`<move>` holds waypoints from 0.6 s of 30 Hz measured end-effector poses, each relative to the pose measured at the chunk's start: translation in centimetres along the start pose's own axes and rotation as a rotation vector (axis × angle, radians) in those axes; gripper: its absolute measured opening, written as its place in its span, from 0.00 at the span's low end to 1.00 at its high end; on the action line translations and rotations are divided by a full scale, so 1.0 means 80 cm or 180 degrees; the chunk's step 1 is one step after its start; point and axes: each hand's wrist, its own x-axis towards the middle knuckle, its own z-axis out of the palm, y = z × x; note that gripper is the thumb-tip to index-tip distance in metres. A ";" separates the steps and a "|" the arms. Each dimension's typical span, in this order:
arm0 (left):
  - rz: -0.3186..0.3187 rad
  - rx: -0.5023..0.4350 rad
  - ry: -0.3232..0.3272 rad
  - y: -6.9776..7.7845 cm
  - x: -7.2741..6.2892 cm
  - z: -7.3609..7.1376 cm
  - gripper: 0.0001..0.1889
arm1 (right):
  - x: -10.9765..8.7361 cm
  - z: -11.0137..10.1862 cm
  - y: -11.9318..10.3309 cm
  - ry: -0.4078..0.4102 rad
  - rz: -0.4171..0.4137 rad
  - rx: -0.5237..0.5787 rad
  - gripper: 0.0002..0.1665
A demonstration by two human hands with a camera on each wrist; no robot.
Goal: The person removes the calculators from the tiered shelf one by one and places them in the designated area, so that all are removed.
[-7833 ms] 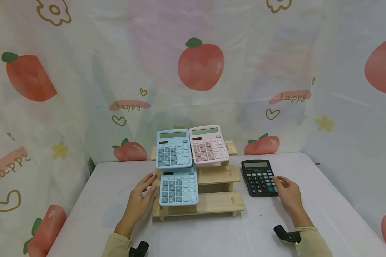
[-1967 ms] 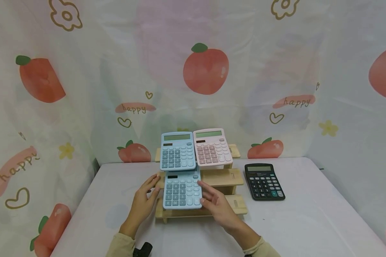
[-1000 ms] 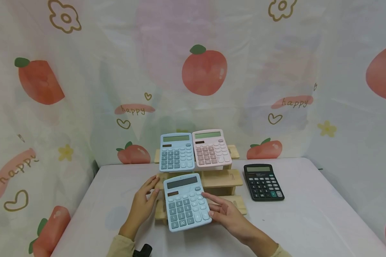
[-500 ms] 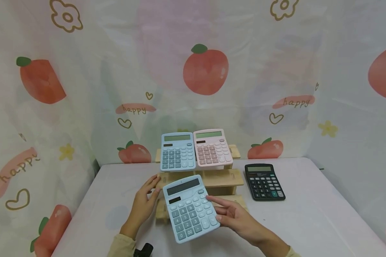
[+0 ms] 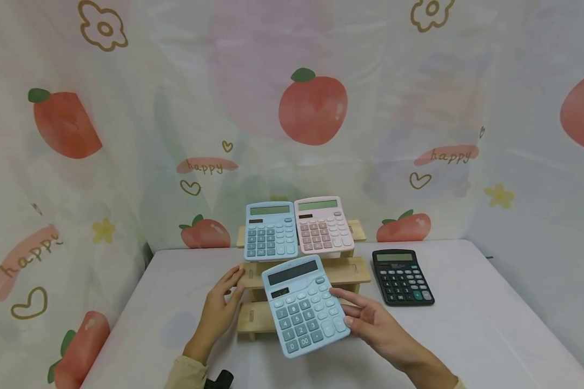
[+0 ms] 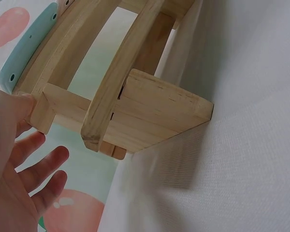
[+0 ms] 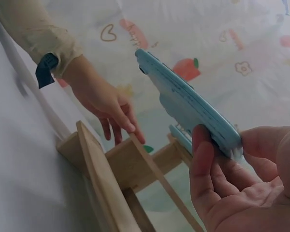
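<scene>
My right hand (image 5: 377,329) holds a light blue calculator (image 5: 305,308) by its right edge, in front of the wooden tiered shelf (image 5: 258,319). It is tilted, with its keys facing up toward me. The right wrist view shows this calculator (image 7: 193,108) edge-on, between the thumb and curled fingers of the hand (image 7: 246,193). My left hand (image 5: 217,313) grips the left end of the middle tier. Seen from the left wrist, the thumb and forefinger of that hand (image 6: 14,169) pinch the plank's end, and the other fingers hang below it.
Another blue calculator (image 5: 271,232) and a pink calculator (image 5: 323,226) lean side by side on the shelf's top tier. To the right of the shelf, a black calculator (image 5: 403,278) lies on the white-covered table (image 5: 467,335). A patterned cloth (image 5: 370,97) hangs behind.
My right hand has left the black calculator, taken the lower blue calculator off the shelf and turned it, bringing it forward and rightward. My left hand keeps its grip on the shelf.
</scene>
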 end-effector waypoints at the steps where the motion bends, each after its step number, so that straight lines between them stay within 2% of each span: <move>1: 0.0017 0.0005 0.0010 -0.001 0.000 0.000 0.23 | -0.001 -0.002 -0.002 0.0040 0.0001 -0.0005 0.35; 6: 0.0070 -0.0011 0.0020 -0.002 0.000 0.002 0.23 | -0.008 -0.009 -0.011 0.0235 -0.0026 -0.0091 0.36; 13: 0.0075 -0.0035 0.0010 -0.001 -0.001 0.002 0.23 | -0.017 -0.019 -0.019 0.0335 -0.0150 -0.0140 0.32; 18: 0.0075 -0.0025 0.0018 -0.001 -0.001 0.001 0.23 | -0.023 -0.026 -0.024 0.0475 -0.0136 -0.0202 0.32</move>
